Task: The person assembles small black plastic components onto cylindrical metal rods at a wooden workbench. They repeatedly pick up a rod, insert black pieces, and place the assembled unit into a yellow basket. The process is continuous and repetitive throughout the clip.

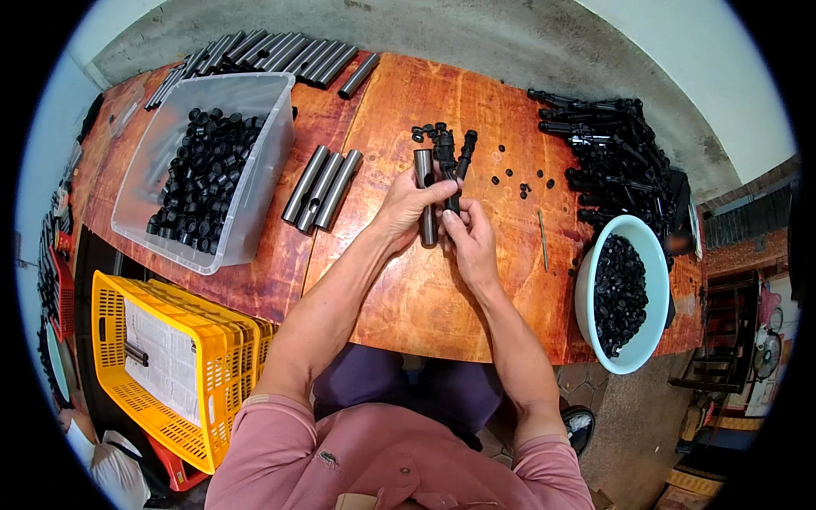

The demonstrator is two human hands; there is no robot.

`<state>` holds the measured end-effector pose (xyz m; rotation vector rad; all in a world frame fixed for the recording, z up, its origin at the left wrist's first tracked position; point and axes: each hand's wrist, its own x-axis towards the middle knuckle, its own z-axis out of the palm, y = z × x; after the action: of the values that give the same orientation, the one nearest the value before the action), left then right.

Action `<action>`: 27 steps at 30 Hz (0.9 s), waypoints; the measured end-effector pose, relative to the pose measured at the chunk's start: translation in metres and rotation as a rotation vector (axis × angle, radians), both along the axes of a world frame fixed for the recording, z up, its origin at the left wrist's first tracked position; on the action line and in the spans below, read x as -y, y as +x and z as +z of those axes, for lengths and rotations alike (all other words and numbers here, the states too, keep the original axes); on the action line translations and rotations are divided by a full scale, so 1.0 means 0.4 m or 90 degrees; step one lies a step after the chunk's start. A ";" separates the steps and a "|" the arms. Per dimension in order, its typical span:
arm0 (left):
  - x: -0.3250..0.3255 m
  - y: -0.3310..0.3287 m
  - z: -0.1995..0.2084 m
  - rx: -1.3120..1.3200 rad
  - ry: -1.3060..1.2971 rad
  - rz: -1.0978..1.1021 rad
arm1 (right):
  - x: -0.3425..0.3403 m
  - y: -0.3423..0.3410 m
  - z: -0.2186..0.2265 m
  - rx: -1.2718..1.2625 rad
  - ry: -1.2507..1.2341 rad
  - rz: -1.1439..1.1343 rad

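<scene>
Over the middle of the wooden table, my left hand (406, 208) is closed round a dark grey metal tube (428, 228), held nearly upright in the picture. My right hand (473, 246) is beside it, its thumb and fingers pinching the lower end of a slim black plastic part (453, 202). The two hands are close together, and the left thumb reaches across toward the black part. Just beyond the fingers are further black jointed parts (466, 151); whether they lie on the table or are held cannot be made out. Three metal tubes (323, 191) lie left of my hands.
A clear plastic bin (276, 166) of black caps stands at left, with rows of tubes (280, 53) behind. Black parts (616, 153) are heaped at right near a pale blue bowl (656, 340) of small black pieces. A thin rod (543, 240) and a yellow crate (208, 382) also show.
</scene>
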<state>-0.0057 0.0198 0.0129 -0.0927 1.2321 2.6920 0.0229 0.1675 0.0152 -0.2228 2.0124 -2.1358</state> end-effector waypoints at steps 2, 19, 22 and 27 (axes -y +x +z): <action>0.000 -0.013 -0.009 0.037 0.115 0.026 | 0.000 0.009 0.016 -0.012 0.024 -0.033; 0.151 -0.074 -0.042 -0.052 0.416 0.220 | 0.010 0.077 0.012 -0.237 0.300 -0.003; 0.162 -0.073 -0.041 -0.059 0.449 0.240 | 0.008 0.076 0.011 -0.240 0.314 -0.002; 0.159 -0.073 -0.044 -0.087 0.451 0.239 | 0.012 0.075 0.005 -0.250 0.317 -0.002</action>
<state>-0.0348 -0.0436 -0.0045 -0.0441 0.2325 3.3332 0.0528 0.1626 0.0171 -0.5903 2.6817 -1.6076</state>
